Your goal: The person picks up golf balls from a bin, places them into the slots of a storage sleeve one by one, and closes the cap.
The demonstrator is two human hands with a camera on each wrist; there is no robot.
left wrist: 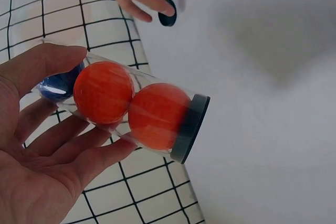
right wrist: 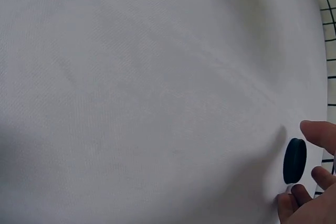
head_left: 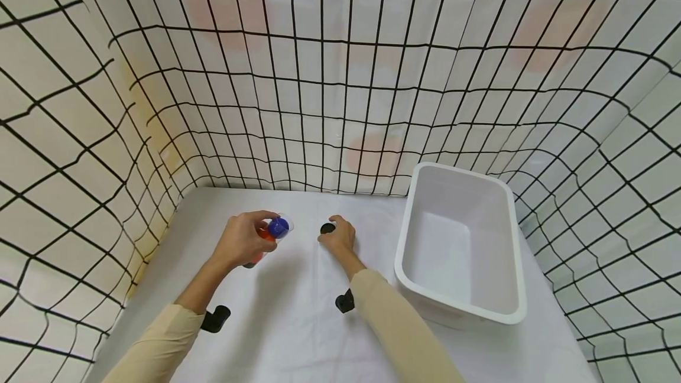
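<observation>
Lid (head_left: pixel 327 228) is surrounded by unclosed right hand (head_left: pixel 341 240), nearer right edge of table (head_left: pixel 298 318) than tilted tube (left wrist: pixel 131 95) gripped by left hand (head_left: pixel 245 241).

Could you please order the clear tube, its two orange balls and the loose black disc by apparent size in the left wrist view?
1. Clear tube
2. Two orange balls, about alike
3. Loose black disc

Two orange-red balls (left wrist: pixel 104 92) (left wrist: pixel 159 115) and one blue ball (left wrist: pixel 59 85) were counted, three in all. One clear tube (left wrist: pixel 135 79), two black caps (left wrist: pixel 190 128) (left wrist: pixel 167 12), one white tub (head_left: pixel 441 310), two hands (head_left: pixel 245 241) (head_left: pixel 340 238) and two black wrist devices (head_left: pixel 215 319) (head_left: pixel 346 301) were also noted.
</observation>
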